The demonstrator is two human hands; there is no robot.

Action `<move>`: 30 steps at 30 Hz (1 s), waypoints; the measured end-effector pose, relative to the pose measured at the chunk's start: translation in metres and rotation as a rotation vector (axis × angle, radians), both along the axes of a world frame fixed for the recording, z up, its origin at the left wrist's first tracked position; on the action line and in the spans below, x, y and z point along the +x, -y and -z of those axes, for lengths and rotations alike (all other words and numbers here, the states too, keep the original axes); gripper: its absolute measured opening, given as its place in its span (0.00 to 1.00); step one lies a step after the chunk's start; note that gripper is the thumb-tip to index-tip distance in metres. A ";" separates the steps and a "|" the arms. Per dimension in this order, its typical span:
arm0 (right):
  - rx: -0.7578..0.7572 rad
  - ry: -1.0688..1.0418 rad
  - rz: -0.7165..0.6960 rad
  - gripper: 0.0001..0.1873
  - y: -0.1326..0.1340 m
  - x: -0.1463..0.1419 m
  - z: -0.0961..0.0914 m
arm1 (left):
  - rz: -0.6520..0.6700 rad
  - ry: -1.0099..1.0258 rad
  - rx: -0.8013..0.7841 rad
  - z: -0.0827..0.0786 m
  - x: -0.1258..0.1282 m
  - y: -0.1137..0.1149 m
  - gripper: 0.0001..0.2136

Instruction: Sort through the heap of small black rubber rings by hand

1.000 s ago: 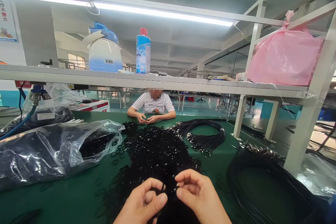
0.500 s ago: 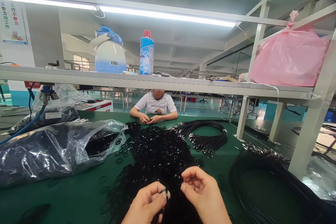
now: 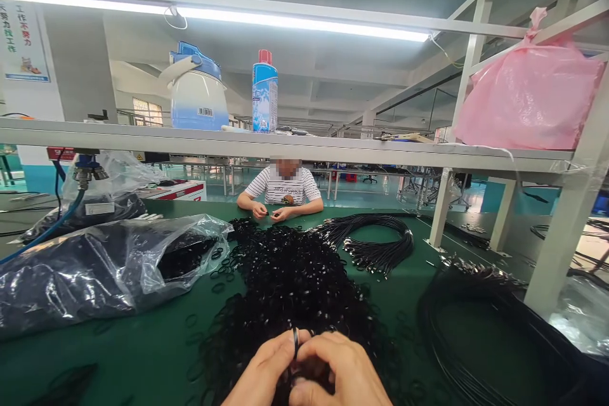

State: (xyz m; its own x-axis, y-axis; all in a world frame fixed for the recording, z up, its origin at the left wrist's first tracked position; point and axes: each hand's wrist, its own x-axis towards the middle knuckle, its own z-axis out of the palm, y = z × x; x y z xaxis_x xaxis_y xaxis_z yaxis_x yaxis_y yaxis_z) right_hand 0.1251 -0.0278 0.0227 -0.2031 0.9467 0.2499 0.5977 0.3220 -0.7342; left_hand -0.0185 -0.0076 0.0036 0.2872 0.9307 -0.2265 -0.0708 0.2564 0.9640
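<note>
A thin black ring (image 3: 295,341) stands up between the thumb and fingers of my left hand (image 3: 264,368), which is closed on it. My right hand (image 3: 345,365) has its fingers curled in and meets the left one at the ring; what lies between its fingertips is hidden. Both hands are low in the view, over the near end of a large heap of black rings (image 3: 295,273) on the green table (image 3: 143,355). Single rings lie scattered along the heap's left edge.
An open clear plastic bag (image 3: 104,273) of black rings lies left. Bundled black cables (image 3: 380,247) lie beyond, more cables (image 3: 442,342) at right. Across the table sits a person (image 3: 288,193), hands at the heap's far end. A shelf (image 3: 333,151) with a jug (image 3: 198,92) crosses above.
My right hand has moved left and closed in against my left hand, where a gap was before. The person opposite has drawn their hands apart. My view has shifted slightly.
</note>
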 end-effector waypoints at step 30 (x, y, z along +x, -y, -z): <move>0.100 -0.040 0.096 0.09 -0.003 0.012 -0.001 | 0.071 -0.066 0.106 -0.012 -0.003 0.001 0.33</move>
State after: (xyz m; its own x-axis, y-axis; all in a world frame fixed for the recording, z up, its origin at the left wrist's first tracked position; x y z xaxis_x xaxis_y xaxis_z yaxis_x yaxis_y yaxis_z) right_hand 0.1370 -0.0247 0.0242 -0.1007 0.9313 0.3499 0.6003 0.3373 -0.7251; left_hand -0.0214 -0.0088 0.0152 0.3404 0.9285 -0.1482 0.0084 0.1546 0.9879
